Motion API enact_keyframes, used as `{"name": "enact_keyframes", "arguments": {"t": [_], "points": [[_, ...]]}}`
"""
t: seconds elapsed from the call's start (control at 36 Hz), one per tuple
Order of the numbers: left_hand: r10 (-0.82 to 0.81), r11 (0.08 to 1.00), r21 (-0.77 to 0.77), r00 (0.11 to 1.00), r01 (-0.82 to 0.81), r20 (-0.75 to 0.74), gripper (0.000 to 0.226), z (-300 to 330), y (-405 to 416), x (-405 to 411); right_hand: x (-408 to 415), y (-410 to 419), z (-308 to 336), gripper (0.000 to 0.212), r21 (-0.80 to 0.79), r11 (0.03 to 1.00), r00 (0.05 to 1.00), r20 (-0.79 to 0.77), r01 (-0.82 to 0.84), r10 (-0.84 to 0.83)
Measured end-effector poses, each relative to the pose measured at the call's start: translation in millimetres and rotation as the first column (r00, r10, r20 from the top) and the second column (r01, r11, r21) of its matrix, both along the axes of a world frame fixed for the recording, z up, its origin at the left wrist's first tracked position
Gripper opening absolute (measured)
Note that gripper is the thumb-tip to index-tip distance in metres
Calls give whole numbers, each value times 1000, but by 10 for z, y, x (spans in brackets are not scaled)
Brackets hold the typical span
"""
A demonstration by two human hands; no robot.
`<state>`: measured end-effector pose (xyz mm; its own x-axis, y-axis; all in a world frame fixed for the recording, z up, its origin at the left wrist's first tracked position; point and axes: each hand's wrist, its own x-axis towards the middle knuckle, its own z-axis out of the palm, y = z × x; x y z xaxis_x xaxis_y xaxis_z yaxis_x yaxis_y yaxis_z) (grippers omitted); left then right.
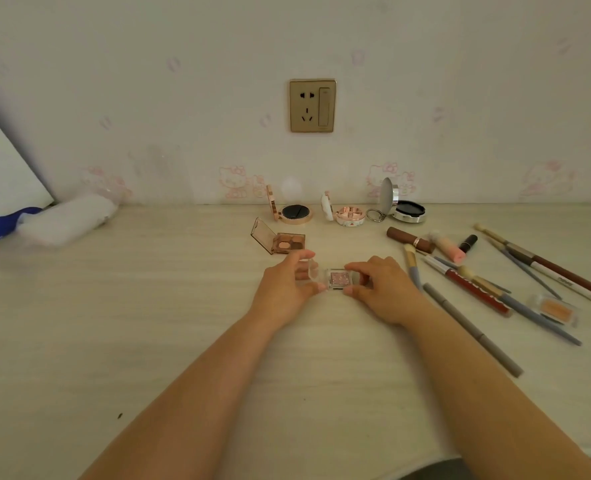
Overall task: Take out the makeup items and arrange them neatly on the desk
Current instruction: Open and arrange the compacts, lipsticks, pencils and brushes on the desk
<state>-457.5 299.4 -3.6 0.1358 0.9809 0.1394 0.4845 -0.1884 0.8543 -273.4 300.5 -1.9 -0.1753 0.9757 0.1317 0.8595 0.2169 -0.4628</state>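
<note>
The room is dim, with a soft yellowish tint over the wall (425, 81) and the bench (148, 341). Shadows are faint, and nothing shines hard. The wide lens bends the picture near the edges. The white bundle (67, 220) at the left looks blurry, and the corners are darker.
</note>
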Motion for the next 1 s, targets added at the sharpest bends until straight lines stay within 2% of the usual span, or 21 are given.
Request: {"name": "enact_keyframes", "arguments": {"t": [0.19,0.28,0.42,0.58,0.69,0.83,1.0], "points": [[91,994,80,984,-79,-152,62,-23,3,95,2,-23,-16,50,3,996,995,39,93,-93],[136,988,101,977,-121,-165,65,-31,17,163,-1,-19,-20,52,-1,992,992,22,128,-128],[191,978,127,960,-168,-202,61,-30,81,252,-20,54,-31,50,-19,983,983,-16,184,-184],[211,975,142,913,-172,-349,62,15,248,383,-48,209,-7,47,-21,968,968,44,250,-249],[219,974,138,887,-177,-407,60,33,363,457,-26,346,21,46,-31,967,962,106,255,-250],[258,966,165,817,-200,-516,56,67,493,508,17,534,32,48,-54,965,962,110,256,-249],[288,957,172,792,-232,-538,56,67,533,532,56,657,21,47,-69,968,968,96,240,-233]]}}
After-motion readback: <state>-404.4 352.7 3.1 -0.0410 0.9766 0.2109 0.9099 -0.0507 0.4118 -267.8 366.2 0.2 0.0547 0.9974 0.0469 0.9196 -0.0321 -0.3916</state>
